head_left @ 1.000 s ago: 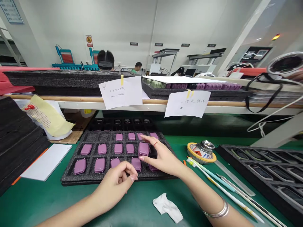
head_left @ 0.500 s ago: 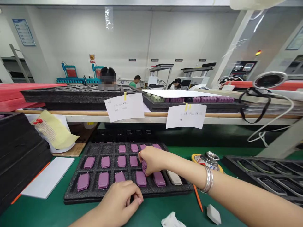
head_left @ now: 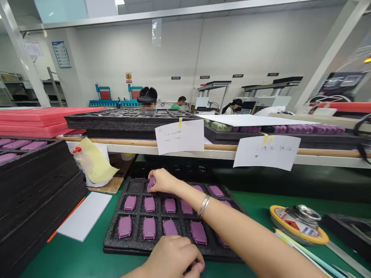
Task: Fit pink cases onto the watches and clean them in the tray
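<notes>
Case (head_left: 151,184), purple, half hidden in pinching grip of right hand (head_left: 163,181), left hand (head_left: 175,256) cropped, grip unclear

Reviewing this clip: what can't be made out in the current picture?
All in the head view:
- Some slots of the foam tray: hidden by the right forearm.
- Most of the held purple piece: covered by the right hand.
- Whether the left hand holds anything: its own curled fingers hide the palm.
- Writing on the paper notes: too small to read.
- The dark tray at right: cut off by the edge.
</notes>
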Demonstrator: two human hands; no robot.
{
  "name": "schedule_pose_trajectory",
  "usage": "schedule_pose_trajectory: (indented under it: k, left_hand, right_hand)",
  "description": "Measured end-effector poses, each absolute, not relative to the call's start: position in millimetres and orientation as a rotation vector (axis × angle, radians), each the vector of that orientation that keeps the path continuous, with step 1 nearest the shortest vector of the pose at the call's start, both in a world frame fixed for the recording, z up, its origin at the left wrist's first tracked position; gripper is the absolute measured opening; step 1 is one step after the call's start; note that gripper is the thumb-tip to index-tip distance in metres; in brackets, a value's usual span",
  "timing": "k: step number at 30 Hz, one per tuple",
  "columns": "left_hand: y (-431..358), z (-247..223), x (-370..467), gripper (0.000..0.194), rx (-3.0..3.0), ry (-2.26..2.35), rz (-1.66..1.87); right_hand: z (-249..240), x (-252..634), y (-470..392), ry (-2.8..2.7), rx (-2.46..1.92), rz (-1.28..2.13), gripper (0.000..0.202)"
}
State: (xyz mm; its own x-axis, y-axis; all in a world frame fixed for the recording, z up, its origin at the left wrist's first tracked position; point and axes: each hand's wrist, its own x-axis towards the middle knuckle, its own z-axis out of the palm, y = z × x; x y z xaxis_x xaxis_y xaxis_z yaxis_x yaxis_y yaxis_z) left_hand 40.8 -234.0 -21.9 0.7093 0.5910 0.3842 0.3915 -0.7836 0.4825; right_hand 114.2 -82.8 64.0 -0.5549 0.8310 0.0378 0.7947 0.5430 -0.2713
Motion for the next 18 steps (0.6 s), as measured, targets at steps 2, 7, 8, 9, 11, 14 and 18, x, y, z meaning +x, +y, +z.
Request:
schedule_pose_trajectory:
  k: [2,7,8,9,11,14,18]
  left_hand:
    - [-232.2,-27.7,42.6,0.013,2.570,0.761,0.773]
    - [-227.7,-37.5,45.4,0.010,2.634,0.724,0.779]
    - [-227.3,-38.3,45.2,0.010,2.647,0.713,0.776]
    - [-227.2,-38.7,44.7,0.010,2.657,0.704,0.773]
    - [-227.5,-38.1,43.4,0.010,2.669,0.696,0.773]
    - [-229.1,-34.7,41.7,0.011,2.669,0.704,0.788]
    - [-230.8,-28.3,41.5,0.011,2.668,0.706,0.803]
  right_hand:
    - [65.6,104.4,-73.0,-2.603,-1.366,0.343,0.029]
    - [56.8,68.7,-65.9,-2.578,-1.326,0.375,0.033]
    - [53.5,62.9,-66.3,-2.577,-1.325,0.386,0.032]
    - [50.7,59.2,-66.4,-2.575,-1.325,0.397,0.031]
    - [48.4,59.8,-64.7,-2.565,-1.323,0.413,0.030]
    - [54.7,83.9,-56.0,-2.510,-1.358,0.393,0.030]
    - [69.4,149.3,-39.3,-2.385,-1.559,0.309,0.032]
